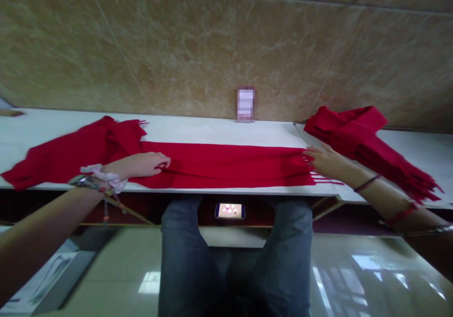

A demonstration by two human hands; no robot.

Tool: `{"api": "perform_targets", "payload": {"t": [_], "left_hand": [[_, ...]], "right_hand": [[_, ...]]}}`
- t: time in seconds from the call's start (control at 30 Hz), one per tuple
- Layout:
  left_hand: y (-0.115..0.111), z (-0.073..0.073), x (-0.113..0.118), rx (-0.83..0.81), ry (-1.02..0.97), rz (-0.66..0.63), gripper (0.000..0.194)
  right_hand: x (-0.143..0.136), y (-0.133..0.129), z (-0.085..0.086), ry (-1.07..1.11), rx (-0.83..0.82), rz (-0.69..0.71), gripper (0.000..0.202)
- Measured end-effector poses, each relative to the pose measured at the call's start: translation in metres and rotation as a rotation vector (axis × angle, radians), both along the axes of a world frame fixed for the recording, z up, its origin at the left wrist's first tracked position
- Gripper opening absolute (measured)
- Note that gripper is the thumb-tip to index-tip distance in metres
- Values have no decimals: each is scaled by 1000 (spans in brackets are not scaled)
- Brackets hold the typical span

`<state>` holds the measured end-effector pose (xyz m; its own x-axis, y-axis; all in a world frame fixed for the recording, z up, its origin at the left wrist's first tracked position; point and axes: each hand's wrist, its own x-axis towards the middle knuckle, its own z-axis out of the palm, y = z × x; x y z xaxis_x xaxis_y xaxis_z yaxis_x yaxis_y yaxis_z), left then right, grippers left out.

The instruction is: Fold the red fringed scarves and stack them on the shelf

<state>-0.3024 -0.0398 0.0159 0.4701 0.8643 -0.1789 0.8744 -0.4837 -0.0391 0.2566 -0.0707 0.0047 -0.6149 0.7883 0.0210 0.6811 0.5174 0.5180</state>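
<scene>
Two hands (157, 162) (323, 160), fingers curled, touching red scarf (226, 165).

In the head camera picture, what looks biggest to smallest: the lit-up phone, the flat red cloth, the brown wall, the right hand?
Largest to smallest, as they look there:
1. Brown wall
2. Flat red cloth
3. Right hand
4. Lit-up phone

no readable text, blurred upright phone (245, 104)

Indoor room, kind unclear (glossy floor (120, 265)).
</scene>
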Motion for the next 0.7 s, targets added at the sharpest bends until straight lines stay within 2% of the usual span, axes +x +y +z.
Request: {"api": "perform_targets", "payload": {"t": [0.1, 0.3, 0.47, 0.6, 0.63, 0.7], "left_hand": [[4, 6, 6, -123, -5, -35, 18], [14, 14, 9, -109, -30, -63, 21], [1, 15, 3, -110, -66, -11, 28], [-7, 12, 14, -308, -15, -35, 30], [-6, 12, 19, -316, -18, -26, 33], [0, 9, 32, -229, -70, 1, 42]], "right_hand": [[-1, -3, -2, -40, -20, -100, 30], [-13, -10, 13, -82, -111, -356, 33], [-6, -26, 19, -68, 10, -381, 34], [-11, -39, 19, -114, -110, -447, 35], [-16, -41, 21, -123, -135, -472, 37], [-30, -40, 26, -106, -124, -472, 39]]}}
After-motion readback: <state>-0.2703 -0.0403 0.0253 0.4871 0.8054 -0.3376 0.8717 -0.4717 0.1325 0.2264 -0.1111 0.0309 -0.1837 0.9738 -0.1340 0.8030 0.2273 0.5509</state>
